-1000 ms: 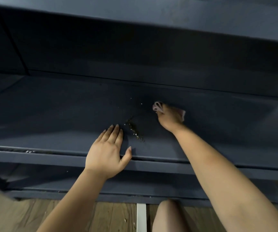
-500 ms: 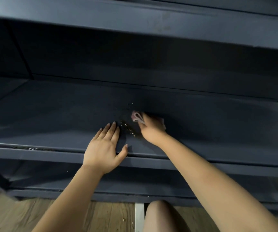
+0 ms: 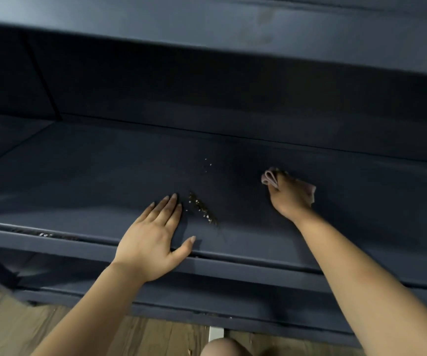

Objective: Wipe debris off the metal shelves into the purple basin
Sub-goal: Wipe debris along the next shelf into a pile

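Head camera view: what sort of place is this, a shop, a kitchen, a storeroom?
Hard to say for sure; likely a storeroom or a room in a home. Dark metal shelves stand bare on a wood plank floor, with crumbs of debris on one shelf and a pinkish cloth wiping it.

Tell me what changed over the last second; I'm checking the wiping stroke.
The right hand, gripping the cloth, swept left up to the debris line, then pulled back right, away from it. The left hand stayed flat on the shelf beside the line; the specks farther back remain.
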Demonstrator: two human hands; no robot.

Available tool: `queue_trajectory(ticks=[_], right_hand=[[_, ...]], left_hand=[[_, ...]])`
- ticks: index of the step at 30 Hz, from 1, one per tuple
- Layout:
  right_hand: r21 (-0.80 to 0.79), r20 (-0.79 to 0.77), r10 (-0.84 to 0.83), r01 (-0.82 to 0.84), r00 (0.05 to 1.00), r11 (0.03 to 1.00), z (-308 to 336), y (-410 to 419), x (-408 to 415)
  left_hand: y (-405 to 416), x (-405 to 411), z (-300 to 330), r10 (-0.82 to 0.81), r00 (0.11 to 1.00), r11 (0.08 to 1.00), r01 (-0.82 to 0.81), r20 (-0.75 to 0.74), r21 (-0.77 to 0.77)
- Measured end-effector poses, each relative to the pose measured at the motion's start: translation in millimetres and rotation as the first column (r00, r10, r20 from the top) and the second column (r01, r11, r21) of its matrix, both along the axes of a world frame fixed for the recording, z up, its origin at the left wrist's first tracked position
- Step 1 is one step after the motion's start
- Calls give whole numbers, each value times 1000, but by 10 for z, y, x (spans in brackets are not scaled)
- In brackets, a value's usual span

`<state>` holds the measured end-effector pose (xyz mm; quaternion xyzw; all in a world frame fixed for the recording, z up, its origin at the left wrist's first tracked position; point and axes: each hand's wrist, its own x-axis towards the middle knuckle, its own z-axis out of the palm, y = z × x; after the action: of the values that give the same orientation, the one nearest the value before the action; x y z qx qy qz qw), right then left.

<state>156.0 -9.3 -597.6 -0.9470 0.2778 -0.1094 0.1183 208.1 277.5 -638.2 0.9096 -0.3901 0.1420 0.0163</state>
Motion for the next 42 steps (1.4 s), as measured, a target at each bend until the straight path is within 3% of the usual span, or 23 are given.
queue_trajectory(ticks=[4, 9, 12, 14, 16, 18, 22, 27, 29, 32, 36, 42], right_hand=[[-65, 46, 205, -202, 978, 977, 3, 438, 326], [84, 45, 467, -469, 883, 879, -8, 1067, 467], [149, 31, 495, -494, 868, 857, 5, 1008, 421], [83, 89, 481, -488, 872, 869, 9, 800, 321], [-76, 227, 406, -399, 885, 914, -6, 516, 221], [-135, 275, 224, -193, 935, 972, -22, 168, 149], [0, 67, -114, 114, 991, 993, -50, -400, 121], [88, -18, -117, 119, 993, 989, 19, -401, 473], [49, -58, -54, 57, 997, 997, 44, -228, 674], [63, -46, 173, -170, 984, 983, 36, 221, 898], [212, 85, 467, -474, 880, 855, -4, 795, 893], [236, 111, 595, -603, 796, 762, -88, 982, 737]], left_hand=[[-12, 13, -6, -7, 1000, 1000, 7, 18, 2], [-16, 14, -5, -14, 1000, 1000, 14, 15, -10], [-20, 3, 8, -13, 1000, 1000, 13, 11, -12], [-23, 3, 12, -13, 1000, 1000, 14, 11, -14], [-20, 10, 8, -14, 1000, 1000, 14, 8, -10], [-15, 15, 2, -15, 1000, 1000, 15, 1, -8], [-4, 10, -5, -15, 1000, 1000, 15, -11, -16], [-15, 17, -5, -23, 1000, 999, 23, -8, -32], [-19, 24, -12, -23, 1000, 999, 23, -8, -35], [-15, 26, -20, -24, 1000, 999, 24, -10, -37], [-22, 17, -7, -21, 1000, 999, 20, -18, -36], [-20, -7, 11, -6, 1000, 1000, 5, -26, -29]])
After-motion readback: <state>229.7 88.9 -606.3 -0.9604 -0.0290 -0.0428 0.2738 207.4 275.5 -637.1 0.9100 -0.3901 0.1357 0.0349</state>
